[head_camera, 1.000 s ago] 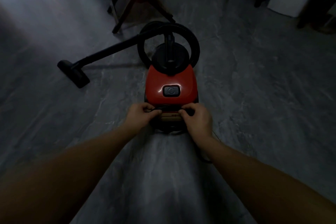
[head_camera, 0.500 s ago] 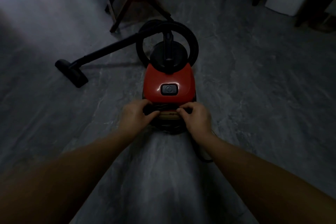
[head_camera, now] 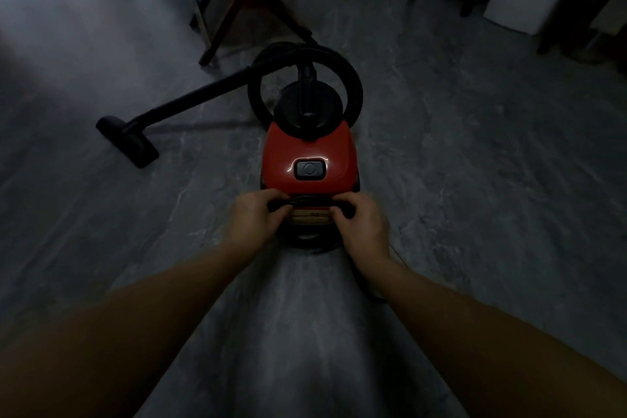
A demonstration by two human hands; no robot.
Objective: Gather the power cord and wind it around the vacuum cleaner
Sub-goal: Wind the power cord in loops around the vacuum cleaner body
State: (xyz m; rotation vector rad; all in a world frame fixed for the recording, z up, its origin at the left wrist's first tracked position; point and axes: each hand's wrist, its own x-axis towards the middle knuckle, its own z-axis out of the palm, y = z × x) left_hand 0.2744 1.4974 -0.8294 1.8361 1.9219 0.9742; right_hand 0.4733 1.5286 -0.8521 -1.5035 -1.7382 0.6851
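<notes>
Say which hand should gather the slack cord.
Right, probably. The power cord trails along the floor beside the right hand; the left hand pinches it at the vacuum cleaner's opposite side.

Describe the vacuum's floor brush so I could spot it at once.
Find the red vacuum cleaner on the grey floor, mid-picture. A black wand slants from it toward the left, and the floor brush is the flat black head at the wand's end. Unlike the hose looped at the machine, it lies alone, far left.
</notes>
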